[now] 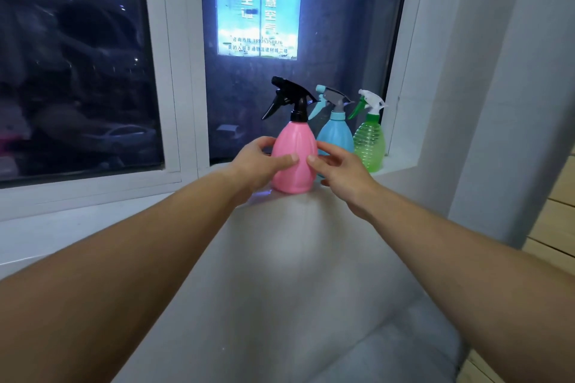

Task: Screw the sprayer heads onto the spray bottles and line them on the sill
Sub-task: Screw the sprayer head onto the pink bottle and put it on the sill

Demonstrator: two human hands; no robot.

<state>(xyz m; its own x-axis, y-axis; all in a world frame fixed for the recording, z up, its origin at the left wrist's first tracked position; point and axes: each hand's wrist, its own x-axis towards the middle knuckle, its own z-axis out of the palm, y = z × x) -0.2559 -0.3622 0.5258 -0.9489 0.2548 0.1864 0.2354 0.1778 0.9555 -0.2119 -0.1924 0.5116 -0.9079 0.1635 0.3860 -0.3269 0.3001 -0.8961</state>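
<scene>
A pink spray bottle point(294, 146) with a black sprayer head point(287, 97) stands upright on the white sill point(193, 236). My left hand point(259, 163) wraps its left side, thumb across the front. My right hand point(340, 172) touches its right side with fingers and thumb. Behind and to the right stand a blue bottle point(336, 135) with a grey and light-blue head point(329, 98), and a clear green bottle point(370, 146) with a white and green head point(370, 101). The three bottles form a row along the window.
Dark window glass point(74, 65) with a lit blue sign point(258, 0) lies behind the bottles. A white frame post point(183, 71) divides the panes. A grey wall point(504, 102) closes the sill on the right, with wooden flooring point(557, 227) beyond it.
</scene>
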